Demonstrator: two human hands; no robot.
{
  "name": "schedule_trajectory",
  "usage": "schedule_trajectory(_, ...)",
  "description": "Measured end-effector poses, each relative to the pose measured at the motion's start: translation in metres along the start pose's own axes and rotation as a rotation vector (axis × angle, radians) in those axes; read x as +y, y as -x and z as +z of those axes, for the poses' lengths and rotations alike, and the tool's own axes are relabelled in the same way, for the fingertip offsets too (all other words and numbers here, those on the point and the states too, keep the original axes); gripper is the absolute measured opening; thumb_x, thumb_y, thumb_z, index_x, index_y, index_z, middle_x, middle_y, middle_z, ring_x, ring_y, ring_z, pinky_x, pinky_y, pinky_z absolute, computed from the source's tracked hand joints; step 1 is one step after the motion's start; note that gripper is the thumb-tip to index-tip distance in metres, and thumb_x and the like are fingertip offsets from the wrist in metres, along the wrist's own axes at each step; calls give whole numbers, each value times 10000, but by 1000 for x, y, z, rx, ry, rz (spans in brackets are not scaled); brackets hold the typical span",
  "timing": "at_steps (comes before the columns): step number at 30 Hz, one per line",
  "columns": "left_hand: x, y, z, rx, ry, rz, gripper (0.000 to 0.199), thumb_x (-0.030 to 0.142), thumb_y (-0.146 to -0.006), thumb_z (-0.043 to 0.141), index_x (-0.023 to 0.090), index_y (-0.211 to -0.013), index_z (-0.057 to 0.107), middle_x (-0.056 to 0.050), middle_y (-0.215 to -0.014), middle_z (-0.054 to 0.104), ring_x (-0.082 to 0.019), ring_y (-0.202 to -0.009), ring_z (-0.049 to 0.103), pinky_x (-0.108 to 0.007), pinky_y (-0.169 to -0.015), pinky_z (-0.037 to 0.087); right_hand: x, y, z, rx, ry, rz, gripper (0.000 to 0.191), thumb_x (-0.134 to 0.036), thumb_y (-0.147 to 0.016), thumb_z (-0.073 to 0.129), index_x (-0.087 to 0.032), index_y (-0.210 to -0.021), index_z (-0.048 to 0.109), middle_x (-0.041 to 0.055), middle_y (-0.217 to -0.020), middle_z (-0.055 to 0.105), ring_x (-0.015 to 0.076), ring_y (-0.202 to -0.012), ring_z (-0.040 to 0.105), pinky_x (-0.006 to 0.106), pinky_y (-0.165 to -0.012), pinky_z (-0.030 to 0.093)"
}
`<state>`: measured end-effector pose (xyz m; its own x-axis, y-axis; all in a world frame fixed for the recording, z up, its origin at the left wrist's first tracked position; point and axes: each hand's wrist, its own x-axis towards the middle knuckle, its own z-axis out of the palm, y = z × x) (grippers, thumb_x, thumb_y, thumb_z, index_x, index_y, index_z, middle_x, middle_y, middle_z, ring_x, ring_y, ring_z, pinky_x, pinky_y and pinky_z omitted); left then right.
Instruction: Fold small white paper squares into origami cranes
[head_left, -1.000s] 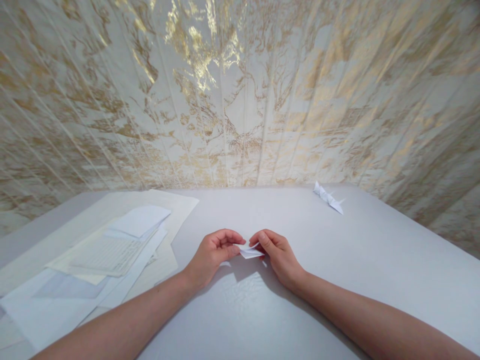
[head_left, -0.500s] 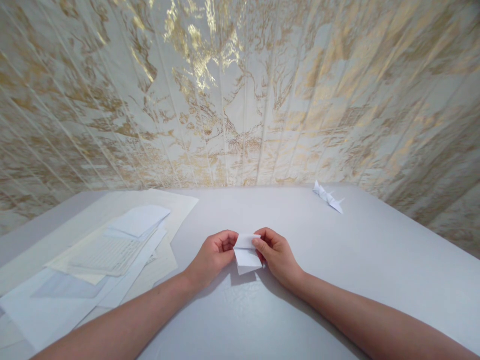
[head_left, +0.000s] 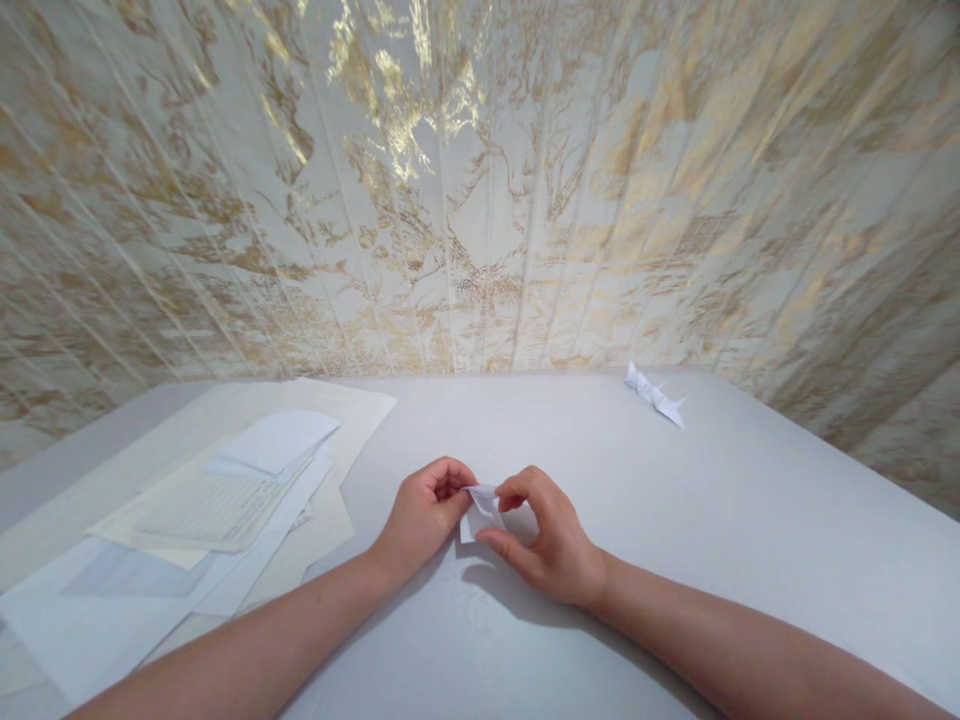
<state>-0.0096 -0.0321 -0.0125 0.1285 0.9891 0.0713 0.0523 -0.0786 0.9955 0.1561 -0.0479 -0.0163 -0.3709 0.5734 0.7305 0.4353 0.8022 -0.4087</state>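
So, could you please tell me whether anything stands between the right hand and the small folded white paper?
Nothing visible does; the right hand is at the small folded white paper, pinched by the left hand.

Bright golden glare above, soft shadows below, edges seemingly stretched.

Left hand [head_left: 421, 515]: fingers pinch top-left corner of small folded white paper [head_left: 481, 514]. Right hand [head_left: 551, 540]: thumb and index spread apart at the paper's right side, thumb at lower edge. Paper stack [head_left: 217, 500], loose sheets overlapping, one lined with writing, lies left on pale surface [head_left: 420, 650]. Folded paper pieces [head_left: 655, 396] sit far right, near back edge. Gold-patterned white curtain [head_left: 480, 200] behind.
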Motion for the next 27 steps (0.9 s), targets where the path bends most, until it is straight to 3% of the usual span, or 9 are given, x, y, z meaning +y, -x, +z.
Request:
schedule_trajectory(2,-1,1,1,-19,-9,29,103,170,-636,640,147,-709,570,7,-637,604,-109,-588,545,-215,-567,414,2,1,2,5,45,11,180,-188,-809,520,-213,-968,440,10,-717,548,147,-636,520,278,-591,448)
schedule_trajectory(6,-7,-2,0,40,93,58,293,131,-613,620,183,-873,495,18,-765,586,-96,-626,554,-204,-578,425,8,2,3,3,99,33,387,-66,-759,429,-180,-1128,400,1,-685,537,133,-586,515,261,-577,456)
schedule_trajectory(9,-9,-4,-1,68,110,40,362,137,-617,606,199,-932,437,31,-773,560,-75,-578,530,-186,-540,403,7,1,0,-45,84,24,403,-79,-771,406,-175,-1162,387,3,-677,541,136,-580,520,258,-566,458)
schedule_trajectory(14,-7,0,-1,7,-17,71,375,125,-671,556,209,-1000,396,33,-783,554,-66,-562,506,-179,-524,384,2,0,0,-149,25,24,421,-260,-822,495,-178,-1209,352,43,-758,595,161,-644,565,281,-599,476)
schedule_trajectory(20,-4,0,-1,17,-23,91,377,126,-672,550,215,-1002,392,34,-813,546,-65,-562,502,-188,-539,404,5,3,1,-147,89,13,480,-84,-795,403,-167,-1264,348,28,-692,604,132,-532,514,240,-523,419)
schedule_trajectory(23,-5,-3,-5,88,-27,71,286,133,-661,543,213,-900,407,54,-754,533,-60,-517,484,-172,-485,373,9,3,-2,-161,95,68,434,-86,-756,423,-159,-1180,475,31,-691,605,127,-531,504,234,-517,403)
schedule_trajectory(27,-9,-9,-12,144,-140,31,231,163,-676,536,211,-866,415,87,-601,465,-66,-449,457,-170,-442,334,16,-1,-2,-149,42,267,267,-102,-744,408,-152,-862,642,31,-646,600,116,-522,503,226,-530,405)
